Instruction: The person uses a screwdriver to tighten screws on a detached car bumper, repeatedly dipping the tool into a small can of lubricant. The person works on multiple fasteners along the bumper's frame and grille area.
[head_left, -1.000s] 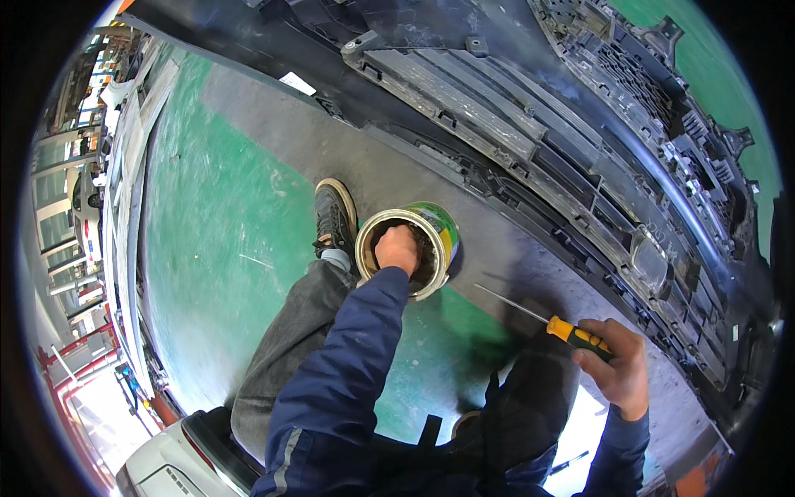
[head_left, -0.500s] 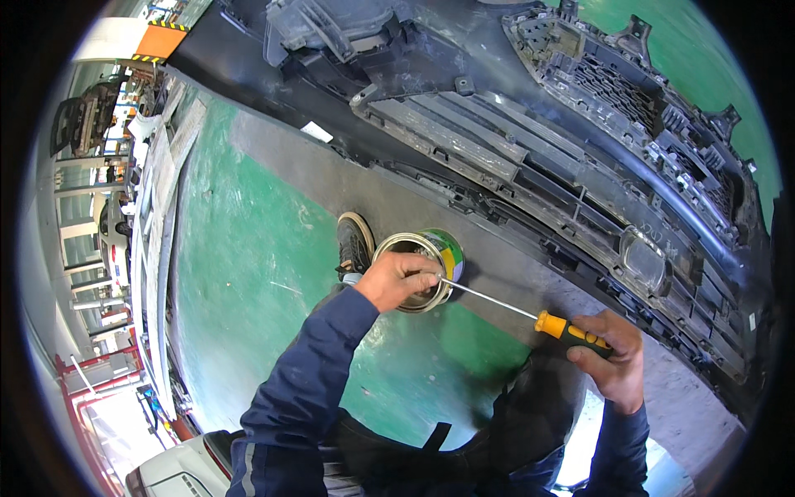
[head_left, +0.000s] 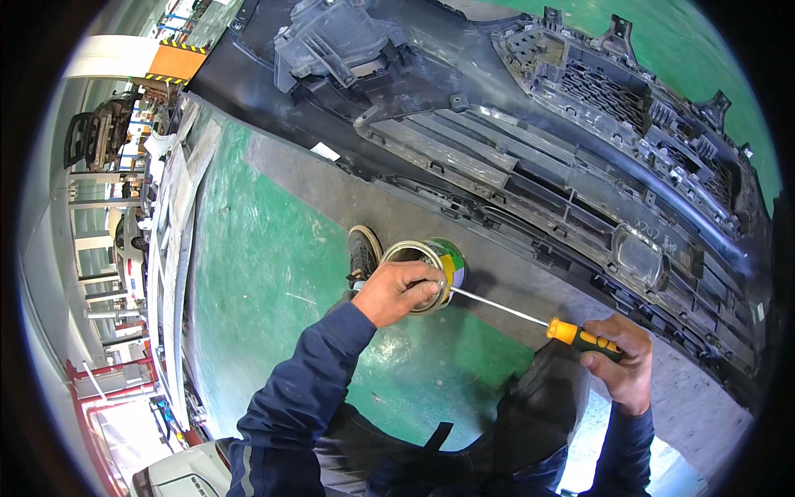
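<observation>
My right hand [head_left: 627, 358] is wrapped round the yellow and black handle of a screwdriver [head_left: 564, 330]. Its long metal shaft points left toward my left hand [head_left: 396, 293]. That hand is closed, thumb and fingers pinched right at the screwdriver's tip. Whatever small thing sits between those fingers is too small to make out. Both hands are held over the rim of an open round tin [head_left: 456, 258] with a green and yellow side. My left fingers hide part of its mouth, and its contents cannot be told.
A large dark car bumper [head_left: 348, 124] with grilles and slats stretches across the far side and right. My shoe [head_left: 364, 251] is beside the tin on the green floor [head_left: 257, 248]. Long pale panels [head_left: 178, 224] lie at left; a white car [head_left: 186, 476] is at lower left.
The whole view has shifted slightly, so things appear a little further right and lower. Both hands keep the same grip, with the screwdriver's tip still at my left fingers.
</observation>
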Available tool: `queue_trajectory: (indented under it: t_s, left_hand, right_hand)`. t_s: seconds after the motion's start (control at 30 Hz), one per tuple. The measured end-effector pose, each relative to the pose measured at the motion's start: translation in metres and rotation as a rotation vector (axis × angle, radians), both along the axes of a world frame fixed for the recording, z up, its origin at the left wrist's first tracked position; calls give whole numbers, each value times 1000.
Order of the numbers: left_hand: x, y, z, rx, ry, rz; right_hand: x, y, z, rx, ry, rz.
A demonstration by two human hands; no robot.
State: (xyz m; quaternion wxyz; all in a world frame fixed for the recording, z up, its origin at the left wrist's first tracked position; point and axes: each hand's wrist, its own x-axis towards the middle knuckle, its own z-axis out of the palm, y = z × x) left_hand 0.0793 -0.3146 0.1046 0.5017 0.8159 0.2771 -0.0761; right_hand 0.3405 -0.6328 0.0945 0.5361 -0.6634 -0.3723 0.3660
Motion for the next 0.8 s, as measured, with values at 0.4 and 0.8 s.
queue_trajectory:
  t_s: [0.4,0.8]
  left_hand:
    - [31,-19,3,172,-42,-89]
    - [45,-26,9,194,-53,-188]
  right_hand:
    - [21,-20,-2,-5,9,-11]
    - [36,-24,-6,-78,165,-71]
